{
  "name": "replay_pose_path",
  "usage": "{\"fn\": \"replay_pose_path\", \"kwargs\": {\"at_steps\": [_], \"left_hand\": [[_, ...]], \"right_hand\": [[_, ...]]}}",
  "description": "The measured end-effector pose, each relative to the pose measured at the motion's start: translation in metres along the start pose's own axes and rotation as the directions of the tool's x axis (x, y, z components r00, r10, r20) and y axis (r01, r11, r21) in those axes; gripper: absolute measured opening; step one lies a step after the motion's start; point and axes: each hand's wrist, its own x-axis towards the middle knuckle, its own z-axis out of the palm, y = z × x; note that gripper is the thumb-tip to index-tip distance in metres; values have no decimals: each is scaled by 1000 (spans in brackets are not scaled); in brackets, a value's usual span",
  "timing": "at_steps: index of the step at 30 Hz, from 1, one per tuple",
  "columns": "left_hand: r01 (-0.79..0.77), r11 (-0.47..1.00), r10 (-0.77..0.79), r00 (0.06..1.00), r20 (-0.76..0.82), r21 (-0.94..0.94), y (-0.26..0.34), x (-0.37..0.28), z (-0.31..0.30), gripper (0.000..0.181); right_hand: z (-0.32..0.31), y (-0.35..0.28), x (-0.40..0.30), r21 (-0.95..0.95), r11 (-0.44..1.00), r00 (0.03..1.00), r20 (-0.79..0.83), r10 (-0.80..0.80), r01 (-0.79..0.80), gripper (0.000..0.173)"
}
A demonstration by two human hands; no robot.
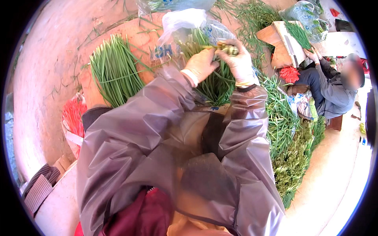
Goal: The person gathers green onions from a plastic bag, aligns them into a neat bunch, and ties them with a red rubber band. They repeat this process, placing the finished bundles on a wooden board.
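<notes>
My right hand (237, 63), in a thin pale glove, grips a small bundle of yellowish-green stems (229, 48). Beside it, my gloved left hand (200, 65) has its fingers curled in close to a thin yellow strand (209, 47) at the bundle. Whether the left fingers pinch that strand is hard to see. Below both hands lie long leafy greens (217, 87), partly covered by my wrists. A clear plastic bag (184, 20) with blue print stands just beyond, more greens inside it. To the left, a thick sheaf of flat green leaves, like garlic chives (116, 73), rests on a wooden board (147, 66).
Red strands (73, 113) fill a bag at my left. Loose greens (279, 113) and packed bundles (293, 163) line my right side. Farther right, a seated person (330, 85) holds green stalks (298, 32) over a board (291, 53). More red strands (289, 74) lie nearby.
</notes>
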Motion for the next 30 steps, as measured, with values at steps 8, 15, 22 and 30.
{"fn": "replay_pose_path", "kwargs": {"at_steps": [8, 15, 22, 30], "left_hand": [[163, 977, -194, 949, -250, -138, -102, 21, 2, 22], [54, 998, -58, 985, -161, -30, -72, 7, -75, 74], [-445, 789, 490, 872, -2, -423, 116, -86, -129, 102], [429, 142, 460, 770, 443, -892, 115, -192, -92, 90]], "right_hand": [[-139, -77, -34, 76, 993, 829, -558, -34, 92, 29], [-230, -220, -46, -241, 918, 762, -512, -397, 316, 38], [-156, -273, -86, 90, 994, 998, -14, -54, 55, 45], [-19, -234, -101, 469, 866, 980, 166, 109, -176, 56]]}}
